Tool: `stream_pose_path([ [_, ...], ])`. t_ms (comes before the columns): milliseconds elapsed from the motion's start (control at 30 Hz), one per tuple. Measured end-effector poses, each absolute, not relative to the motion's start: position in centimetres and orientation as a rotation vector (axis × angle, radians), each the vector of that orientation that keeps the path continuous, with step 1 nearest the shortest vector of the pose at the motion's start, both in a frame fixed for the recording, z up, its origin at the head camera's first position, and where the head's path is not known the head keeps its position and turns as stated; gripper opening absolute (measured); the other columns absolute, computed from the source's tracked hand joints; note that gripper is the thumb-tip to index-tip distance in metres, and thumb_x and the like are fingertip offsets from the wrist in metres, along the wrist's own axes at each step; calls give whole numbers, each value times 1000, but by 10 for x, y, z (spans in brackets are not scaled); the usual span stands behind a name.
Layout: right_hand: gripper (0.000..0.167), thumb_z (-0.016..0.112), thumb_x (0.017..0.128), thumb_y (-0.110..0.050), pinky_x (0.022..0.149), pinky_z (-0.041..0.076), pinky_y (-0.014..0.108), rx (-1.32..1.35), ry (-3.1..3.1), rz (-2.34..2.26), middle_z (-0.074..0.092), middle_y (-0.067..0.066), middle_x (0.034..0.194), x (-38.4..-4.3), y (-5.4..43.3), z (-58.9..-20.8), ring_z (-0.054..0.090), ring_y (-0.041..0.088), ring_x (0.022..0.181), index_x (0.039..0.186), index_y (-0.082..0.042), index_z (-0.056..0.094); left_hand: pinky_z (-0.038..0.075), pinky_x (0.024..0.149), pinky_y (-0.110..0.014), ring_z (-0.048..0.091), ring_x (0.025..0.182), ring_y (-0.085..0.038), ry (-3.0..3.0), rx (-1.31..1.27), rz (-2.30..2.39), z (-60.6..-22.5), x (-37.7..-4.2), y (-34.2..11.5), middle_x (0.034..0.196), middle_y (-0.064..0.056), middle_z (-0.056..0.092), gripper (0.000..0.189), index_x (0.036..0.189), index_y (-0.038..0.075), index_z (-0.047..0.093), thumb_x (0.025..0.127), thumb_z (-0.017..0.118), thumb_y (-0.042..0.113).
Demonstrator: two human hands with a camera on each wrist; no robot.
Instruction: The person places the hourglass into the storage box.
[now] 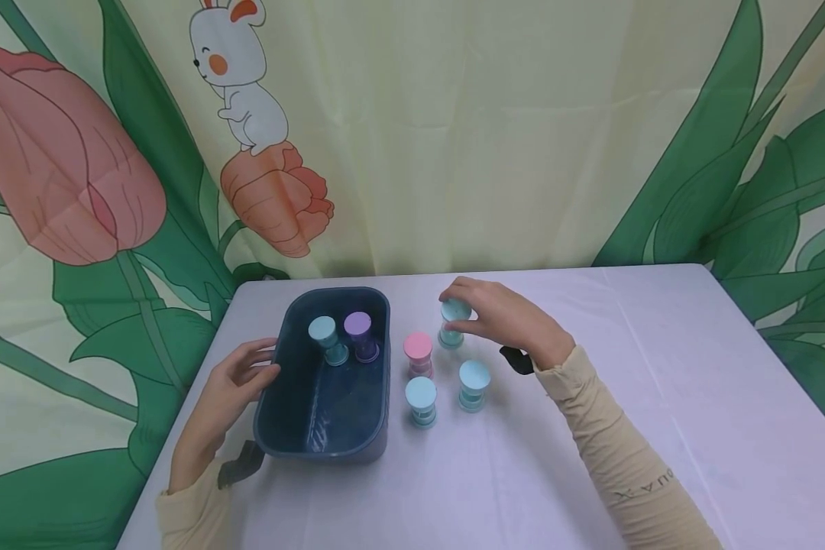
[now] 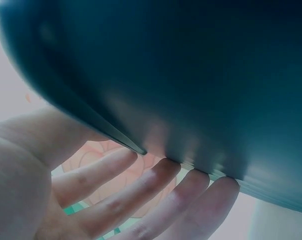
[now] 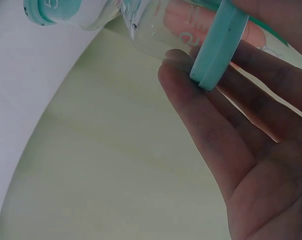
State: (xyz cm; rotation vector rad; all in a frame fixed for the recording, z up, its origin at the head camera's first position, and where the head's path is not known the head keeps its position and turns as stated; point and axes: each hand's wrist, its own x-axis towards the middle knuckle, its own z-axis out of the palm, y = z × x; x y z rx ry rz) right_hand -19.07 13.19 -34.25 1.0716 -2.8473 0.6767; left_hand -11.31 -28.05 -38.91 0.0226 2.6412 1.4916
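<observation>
My right hand pinches a light-teal hourglass by its top cap, between thumb and fingers. In the right wrist view, the clear glass bulbs of this hourglass show between teal caps. My left hand rests against the left side of a dark blue plastic bin. Seen from the left wrist, the fingertips touch the bin's outer wall, with the fingers nearly straight. Inside the bin stand a light-blue hourglass and a purple hourglass, toward its far end.
Between the bin and my right hand stand a pink hourglass and two light-blue ones, a nearer hourglass and a right-hand hourglass. A white cloth covers the table. Behind it hangs a printed curtain.
</observation>
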Motion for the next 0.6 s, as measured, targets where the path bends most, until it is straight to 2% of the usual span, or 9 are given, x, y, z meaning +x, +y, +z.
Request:
stream_pose_path([
  [333,39,78,87,-21,85,53,32,1089,-2788,673,64,3,111,-188,128,-330,64,15,94,120,-5,67,51,89,-38,54,128,-38,2655,26,1480,-391,-114,-281,145,-18,51,59,149,17,41,99,60,41],
  [600,40,78,87,-23,86,54,32,1129,-2714,661,65,4,112,-186,123,-322,64,16,96,120,-3,66,51,94,-53,54,129,-40,2651,28,1494,-392,-114,-281,146,-20,50,59,149,16,41,99,60,39],
])
